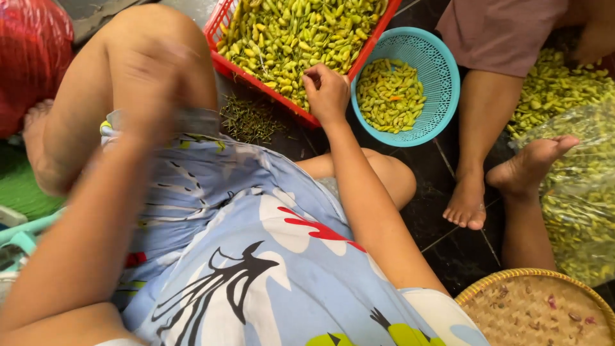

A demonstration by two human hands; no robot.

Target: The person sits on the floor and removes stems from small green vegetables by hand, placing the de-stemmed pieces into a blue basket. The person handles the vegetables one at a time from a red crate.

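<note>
One right hand (327, 93) grip pinches chillies (301, 32) in red crate (221, 19).

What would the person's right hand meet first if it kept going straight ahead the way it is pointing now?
Most likely the green chillies heaped in the red crate: the right hand already rests at the crate's near edge, fingers curled toward the pile, though depth is uncertain.
</note>
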